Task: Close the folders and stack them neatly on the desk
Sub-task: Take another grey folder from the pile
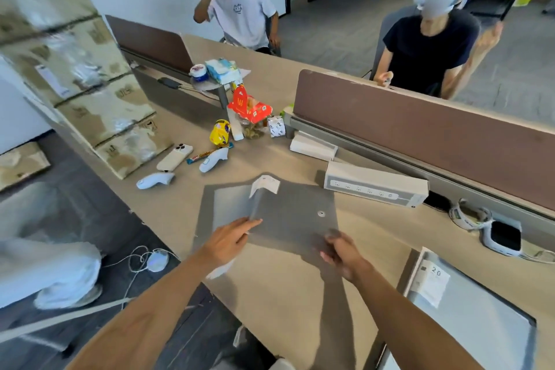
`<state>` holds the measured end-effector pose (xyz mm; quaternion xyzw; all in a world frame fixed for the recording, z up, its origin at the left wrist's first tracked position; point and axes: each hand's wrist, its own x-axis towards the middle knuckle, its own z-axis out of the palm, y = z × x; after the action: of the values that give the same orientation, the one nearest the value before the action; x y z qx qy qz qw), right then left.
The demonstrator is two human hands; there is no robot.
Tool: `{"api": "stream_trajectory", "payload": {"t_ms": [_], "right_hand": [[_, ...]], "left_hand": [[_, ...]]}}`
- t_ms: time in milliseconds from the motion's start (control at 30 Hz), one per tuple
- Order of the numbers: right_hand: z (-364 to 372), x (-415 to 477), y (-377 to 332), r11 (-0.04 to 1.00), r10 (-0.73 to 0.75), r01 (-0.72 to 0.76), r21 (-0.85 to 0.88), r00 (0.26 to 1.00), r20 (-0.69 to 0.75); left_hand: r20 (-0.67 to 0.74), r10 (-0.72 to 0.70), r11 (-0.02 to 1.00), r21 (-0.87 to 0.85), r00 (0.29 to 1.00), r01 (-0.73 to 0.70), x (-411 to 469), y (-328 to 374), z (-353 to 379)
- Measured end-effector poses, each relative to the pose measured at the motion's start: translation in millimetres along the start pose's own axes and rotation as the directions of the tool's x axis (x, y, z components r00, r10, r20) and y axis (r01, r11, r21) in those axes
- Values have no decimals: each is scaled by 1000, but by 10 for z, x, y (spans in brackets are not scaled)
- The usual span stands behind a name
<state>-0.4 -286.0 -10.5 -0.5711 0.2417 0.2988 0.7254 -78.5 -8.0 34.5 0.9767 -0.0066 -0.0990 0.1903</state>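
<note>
A grey folder (295, 213) lies open on the desk in front of me, its cover raised partway with a white label at its top edge and a round snap button on it. My left hand (229, 239) rests flat on the folder's left inner page near the spine. My right hand (339, 251) grips the lower edge of the raised cover. A second grey folder (480, 318) with a white label marked 20 lies at the desk's lower right corner, away from both hands.
Two white controllers (154, 180), a phone (171, 156), snack packets and a red box (249, 106) sit beyond the folder. A white power strip box (375, 188), tape rolls (470, 215) and a brown divider (420, 132) lie to the right. Two persons sit behind.
</note>
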Motion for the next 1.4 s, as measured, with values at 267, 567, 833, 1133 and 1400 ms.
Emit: {"api": "stream_trajectory", "payload": {"t_ms": [267, 567, 833, 1133, 1400], "right_hand": [[224, -60, -237, 993, -118, 118, 0, 990, -73], [581, -113, -552, 974, -222, 225, 39, 973, -66], [1186, -267, -895, 923, -378, 367, 117, 921, 90], [1237, -400, -867, 755, -620, 534, -381, 769, -153], [988, -347, -255, 952, -305, 305, -26, 936, -178]], "left_hand": [[-115, 12, 990, -137, 993, -28, 158, -88, -98], [51, -175, 738, -654, 983, 165, 450, -451, -361], [179, -176, -23, -984, 968, 178, 839, -429, -1122], [265, 26, 10, -964, 964, 265, 1104, -481, -1281], [398, 38, 169, -907, 917, 387, 1134, -723, -582]]}}
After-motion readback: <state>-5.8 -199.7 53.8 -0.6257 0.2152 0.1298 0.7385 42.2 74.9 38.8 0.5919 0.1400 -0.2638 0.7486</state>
